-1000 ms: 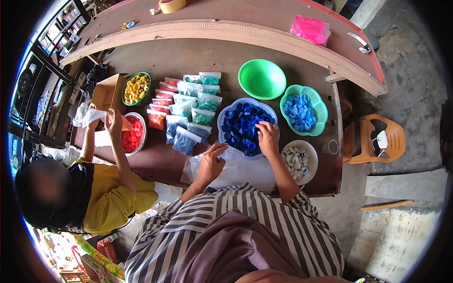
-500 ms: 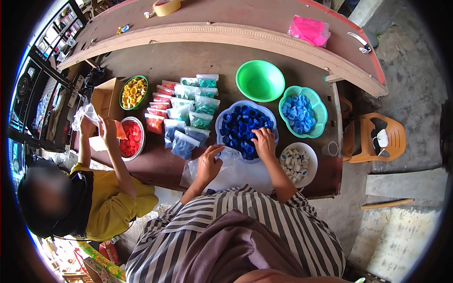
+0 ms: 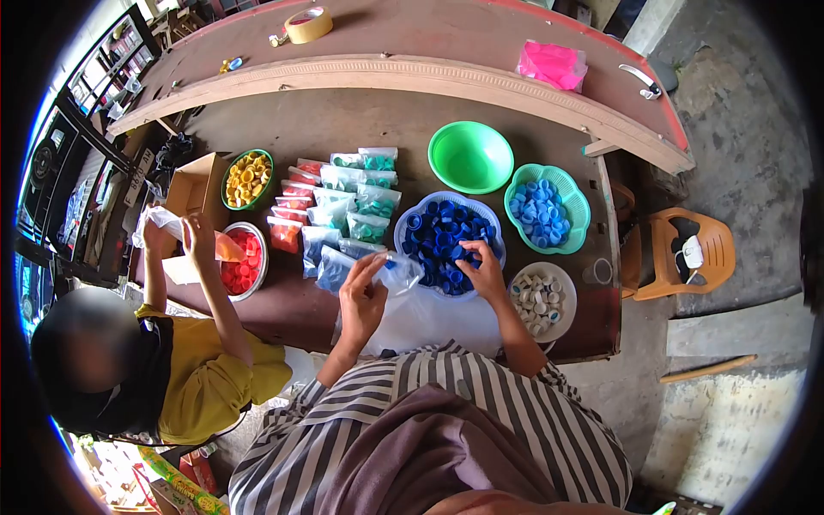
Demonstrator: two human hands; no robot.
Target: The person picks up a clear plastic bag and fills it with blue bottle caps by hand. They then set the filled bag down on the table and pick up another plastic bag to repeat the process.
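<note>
My left hand [image 3: 362, 302] is raised in front of the basket, its thumb and fingers pinching a small clear plastic bag [image 3: 400, 275]. Curled fingers of my right hand [image 3: 483, 273] are at the near right side of the lavender basket [image 3: 400, 249], closed on dark blue plastic bottle caps [image 3: 442, 230]; how many they hold is hidden. Under the raised bag, a large clear plastic sheet [image 3: 429, 322] lies along the table's near edge. Left of the basket lie several filled zip bags [image 3: 335, 268], holding blue, green and red caps in rows.
A white bowl of white caps [image 3: 566, 322], a turquoise basket of light blue caps [image 3: 582, 232] and a green bowl [image 3: 470, 154] surround the basket. At left, a person [image 3: 206, 369] holds a plastic bag beside red caps [image 3: 245, 257]. A wooden ledge [image 3: 386, 69] crosses behind.
My left hand has risen off the plastic at the table edge and now holds up the small clear bag. My right hand has shifted slightly nearer, its fingers drawn together.
</note>
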